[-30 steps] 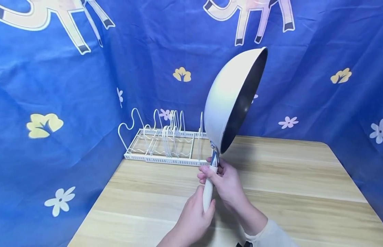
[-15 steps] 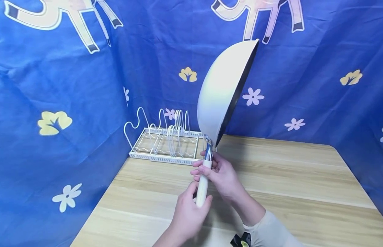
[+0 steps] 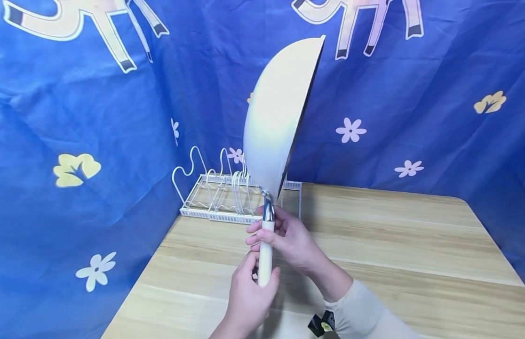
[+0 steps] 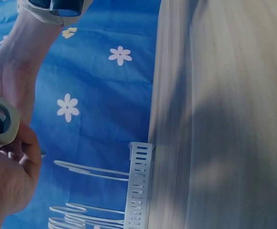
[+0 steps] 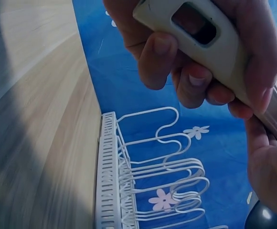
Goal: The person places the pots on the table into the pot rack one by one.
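A white wok [image 3: 279,113] with a dark inside is held upright above the table, its bowl at the top and its open side facing right. Its pale handle [image 3: 266,256] points down, joined to the bowl by a shiny metal neck [image 3: 268,209]. My left hand [image 3: 250,294] grips the lower end of the handle. Higher up, just below the neck, my right hand [image 3: 294,242] holds the handle between thumb and fingers. A hanging hole shows in the handle [image 5: 231,59] in the right wrist view. The wok's inner face is almost entirely hidden in the head view.
Behind the wok, a white wire pan rack [image 3: 228,217] with several upright loops stands at the back left of the wooden table [image 3: 385,235]. Blue patterned cloth [image 3: 203,70] hangs behind and along the sides. A small black device [image 3: 322,324] sits by the right sleeve.
Both hands have carried the wok leftward and slightly up, so it overlaps the rack more. The bowl has turned and its dark inside has narrowed to a thin edge.
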`<state>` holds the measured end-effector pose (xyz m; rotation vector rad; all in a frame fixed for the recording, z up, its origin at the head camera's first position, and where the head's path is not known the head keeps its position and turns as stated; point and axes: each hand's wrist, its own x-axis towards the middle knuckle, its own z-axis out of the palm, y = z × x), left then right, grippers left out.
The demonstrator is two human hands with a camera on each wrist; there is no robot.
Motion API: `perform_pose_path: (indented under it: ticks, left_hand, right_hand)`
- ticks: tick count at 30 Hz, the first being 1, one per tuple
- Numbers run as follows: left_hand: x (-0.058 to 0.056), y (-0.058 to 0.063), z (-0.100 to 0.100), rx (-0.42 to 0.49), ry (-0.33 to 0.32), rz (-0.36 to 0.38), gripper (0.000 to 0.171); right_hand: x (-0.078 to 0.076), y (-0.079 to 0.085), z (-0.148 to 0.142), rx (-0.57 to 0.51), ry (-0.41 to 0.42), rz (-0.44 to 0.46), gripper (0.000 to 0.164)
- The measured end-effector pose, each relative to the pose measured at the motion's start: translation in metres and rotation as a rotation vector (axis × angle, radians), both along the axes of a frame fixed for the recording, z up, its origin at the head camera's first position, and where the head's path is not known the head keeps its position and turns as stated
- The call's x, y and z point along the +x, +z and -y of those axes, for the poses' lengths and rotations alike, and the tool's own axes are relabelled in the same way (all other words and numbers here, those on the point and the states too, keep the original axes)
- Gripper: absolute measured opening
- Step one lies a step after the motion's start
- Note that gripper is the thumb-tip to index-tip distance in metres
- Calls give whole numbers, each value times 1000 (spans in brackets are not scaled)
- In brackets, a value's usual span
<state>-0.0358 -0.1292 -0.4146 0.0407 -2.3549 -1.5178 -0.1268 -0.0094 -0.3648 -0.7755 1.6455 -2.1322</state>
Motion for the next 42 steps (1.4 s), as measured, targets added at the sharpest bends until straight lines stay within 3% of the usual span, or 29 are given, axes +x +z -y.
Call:
perform_pose_path:
  ticks: [6, 16, 26, 33, 42]
  left_hand:
    - [4, -1, 2, 21, 15, 9, 34]
    - [8, -4, -7, 37, 55, 130, 37]
    - [8, -17, -14, 83, 13, 190, 37]
    - [7, -30, -19, 69, 35, 195, 33]
    - [7, -36, -23, 66, 35, 250, 35]
  right_hand:
    - [-3, -3, 4, -9, 60, -9, 46]
    - [-7, -21, 4, -38, 114, 61, 49]
    - [-13, -39, -1, -45, 154, 142, 54]
    - [-15, -53, -4, -18, 153, 176, 56]
    - [-20, -66, -7, -34, 181, 191, 56]
